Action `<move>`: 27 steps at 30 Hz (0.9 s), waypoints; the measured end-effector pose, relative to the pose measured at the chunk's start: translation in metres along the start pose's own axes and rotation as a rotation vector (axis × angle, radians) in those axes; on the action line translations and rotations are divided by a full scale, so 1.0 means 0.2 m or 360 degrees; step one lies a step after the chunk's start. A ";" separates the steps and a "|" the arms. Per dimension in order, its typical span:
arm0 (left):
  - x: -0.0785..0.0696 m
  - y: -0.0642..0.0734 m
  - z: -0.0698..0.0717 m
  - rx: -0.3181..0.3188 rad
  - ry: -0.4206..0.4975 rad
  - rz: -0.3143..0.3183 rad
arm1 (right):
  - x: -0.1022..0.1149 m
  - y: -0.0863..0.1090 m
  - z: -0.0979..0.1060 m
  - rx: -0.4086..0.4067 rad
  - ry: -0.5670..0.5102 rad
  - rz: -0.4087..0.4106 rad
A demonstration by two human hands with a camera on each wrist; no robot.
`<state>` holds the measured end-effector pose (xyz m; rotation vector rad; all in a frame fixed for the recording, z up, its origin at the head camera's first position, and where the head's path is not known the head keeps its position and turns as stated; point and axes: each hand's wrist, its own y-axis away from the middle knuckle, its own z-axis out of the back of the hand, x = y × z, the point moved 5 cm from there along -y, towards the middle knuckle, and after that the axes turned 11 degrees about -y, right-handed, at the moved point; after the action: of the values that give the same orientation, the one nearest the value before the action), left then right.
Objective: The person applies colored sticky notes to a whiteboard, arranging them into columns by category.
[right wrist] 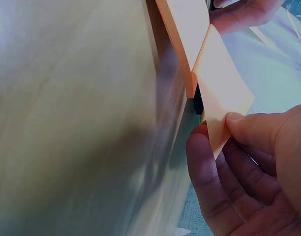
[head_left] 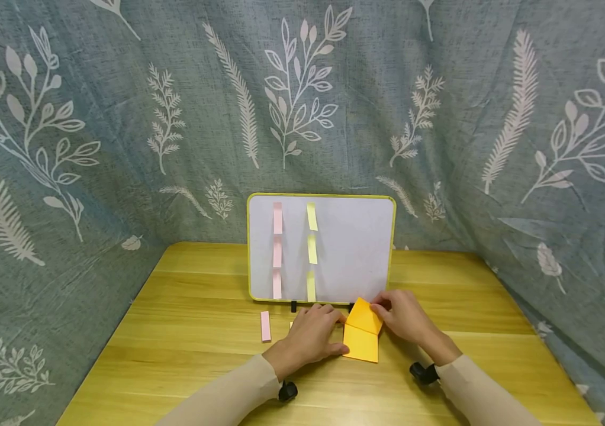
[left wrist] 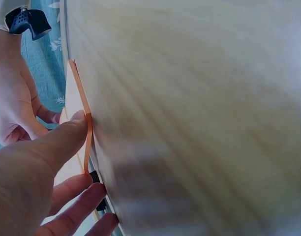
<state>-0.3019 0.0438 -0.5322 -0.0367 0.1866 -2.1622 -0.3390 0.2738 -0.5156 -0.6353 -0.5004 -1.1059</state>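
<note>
An orange sticky-note pad [head_left: 361, 346] lies on the table in front of the whiteboard. My left hand [head_left: 310, 334] holds it by the left side; in the left wrist view the thumb and index finger grip its edges. The top sheet [head_left: 365, 316] tilts up from the pad along its far part. My right hand [head_left: 408, 319] pinches a corner of this sheet between thumb and fingers. The right wrist view shows the raised sheet [right wrist: 223, 88] partly apart from the thicker pad [right wrist: 182, 44].
A yellow-framed whiteboard [head_left: 356, 248] stands behind on black feet, bearing a column of pink strips [head_left: 277, 251] and one of yellow strips [head_left: 312, 249]. Left of my left hand lies a pink pad [head_left: 265, 326]. A pale yellow piece [head_left: 291, 325] is mostly hidden by that hand.
</note>
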 end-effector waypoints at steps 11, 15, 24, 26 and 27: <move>0.00 0.01 0.01 0.0001 -0.0017 0.0005 | -0.01 0.01 0.05 -0.0047 -0.0049 -0.0063; 0.00 0.01 0.01 0.0001 -0.0023 0.0008 | -0.02 0.01 0.08 -0.0086 -0.0066 -0.0073; 0.00 0.02 0.02 -0.0022 -0.0011 -0.0010 | 0.00 0.02 0.20 -0.0178 -0.0168 -0.0079; 0.00 0.01 0.01 -0.0017 -0.0009 -0.0018 | 0.01 0.03 0.23 -0.0198 -0.0197 -0.0074; 0.00 0.01 0.01 -0.0016 0.0004 -0.0022 | 0.01 0.03 0.24 -0.0206 -0.0209 -0.0067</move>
<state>-0.2989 0.0423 -0.5298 -0.0412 0.1990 -2.1752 -0.3351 0.3080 -0.4800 -0.8175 -0.5600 -1.1477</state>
